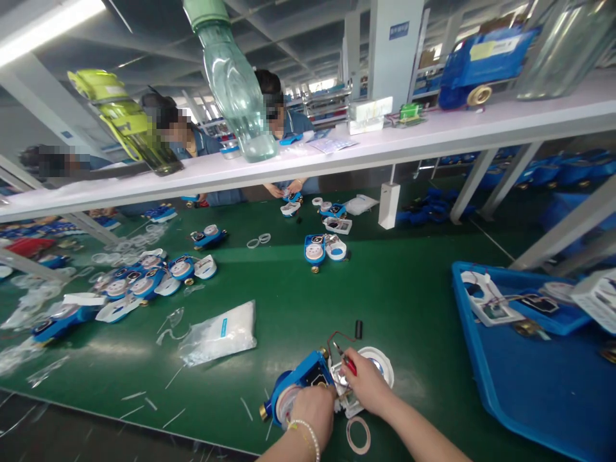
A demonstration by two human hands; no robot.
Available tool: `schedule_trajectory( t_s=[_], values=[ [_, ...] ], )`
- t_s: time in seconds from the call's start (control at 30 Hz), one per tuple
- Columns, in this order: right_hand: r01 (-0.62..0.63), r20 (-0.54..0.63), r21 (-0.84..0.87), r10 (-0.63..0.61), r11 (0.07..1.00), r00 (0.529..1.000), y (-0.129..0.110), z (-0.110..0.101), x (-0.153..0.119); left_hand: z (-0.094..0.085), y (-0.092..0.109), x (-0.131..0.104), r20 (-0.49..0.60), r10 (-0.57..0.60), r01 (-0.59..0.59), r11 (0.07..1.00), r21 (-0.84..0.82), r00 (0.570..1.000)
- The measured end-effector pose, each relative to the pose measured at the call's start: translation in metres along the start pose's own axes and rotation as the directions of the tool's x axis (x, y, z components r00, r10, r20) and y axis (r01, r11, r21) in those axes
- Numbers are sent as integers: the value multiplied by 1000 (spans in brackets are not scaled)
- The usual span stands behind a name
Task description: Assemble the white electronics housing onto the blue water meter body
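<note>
From where I stand, the person's left hand (314,410) is curled over the blue-bodied meter (308,373) low on the green bench (409,301), the meter's body showing from nine o'clock round to twelve o'clock of that hand. Its fingertips are hidden, so I cannot tell whether they pinch anything. The right hand (368,385) has thumb and fingers closed on a red-handled tool (350,366), whose slim metal tip points to eleven o'clock, near the thin red wire (342,333). Under and around that hand lies the white plastic cover (384,359), its rounded end showing at one o'clock, just beside the meter. A small black cylinder (359,330) sits at twelve o'clock from the right hand, and a flat copper-coloured ring (359,436) at six. (A pretty beaded bracelet (308,431), that, on the left wrist.) The blue tray (539,391) stands at three o'clock, the clear plastic bag (224,333) at ten from the left hand.
</note>
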State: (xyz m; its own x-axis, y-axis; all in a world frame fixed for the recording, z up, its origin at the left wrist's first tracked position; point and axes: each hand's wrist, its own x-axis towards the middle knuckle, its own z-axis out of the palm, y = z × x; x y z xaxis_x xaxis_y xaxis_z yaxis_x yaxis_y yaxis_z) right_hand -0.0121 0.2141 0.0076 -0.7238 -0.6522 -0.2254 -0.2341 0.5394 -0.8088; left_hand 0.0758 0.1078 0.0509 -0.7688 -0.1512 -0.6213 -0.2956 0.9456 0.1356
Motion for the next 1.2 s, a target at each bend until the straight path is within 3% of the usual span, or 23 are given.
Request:
schedule_trajectory(
  t_s=[0.17, 0.3, 0.37, 0.5, 0.6, 0.77, 0.87, 0.97, 1.07, 1.2],
  values=[
    [-26, 131, 124, 9, 992, 991, -3, 13, -2, 4, -15, 0, -231, 3, 2, 1000, 21, 973],
    [-193, 287, 267, 113, 944, 951, -1, 21, -4, 14, -24, 2, -300, 23, -21, 1000, 12, 954],
    [-285, 356, 329, 162, 900, 921, 3, 21, -5, 22, -29, -1, -342, 98, -100, 995, 12, 935],
    [-374, 390, 412, 210, 831, 897, 11, 21, -7, 41, -38, -4, -337, 366, -372, 927, 48, 867],
    [-388, 388, 454, 214, 802, 896, 13, 24, -9, 52, -36, 0, -344, 428, -457, 889, -3, 836],
    [-383, 374, 517, 200, 766, 905, 17, 31, -11, 56, -26, 6, -379, 386, -470, 868, -160, 841],
    [-393, 368, 552, 209, 735, 906, 21, 33, -13, 56, -22, 7, -393, 298, -446, 815, -371, 870],
    [-385, 350, 594, 205, 706, 914, 23, 32, -17, 59, -21, 10, -352, 159, -366, 650, -666, 922],
    [-385, 345, 667, 193, 638, 919, 23, 30, -24, 65, -21, 14, -291, 101, -304, 470, -829, 951],
    [-403, 356, 728, 197, 555, 913, 25, 30, -32, 73, -23, 19, -204, -29, -173, 422, -890, 979]
  ],
)
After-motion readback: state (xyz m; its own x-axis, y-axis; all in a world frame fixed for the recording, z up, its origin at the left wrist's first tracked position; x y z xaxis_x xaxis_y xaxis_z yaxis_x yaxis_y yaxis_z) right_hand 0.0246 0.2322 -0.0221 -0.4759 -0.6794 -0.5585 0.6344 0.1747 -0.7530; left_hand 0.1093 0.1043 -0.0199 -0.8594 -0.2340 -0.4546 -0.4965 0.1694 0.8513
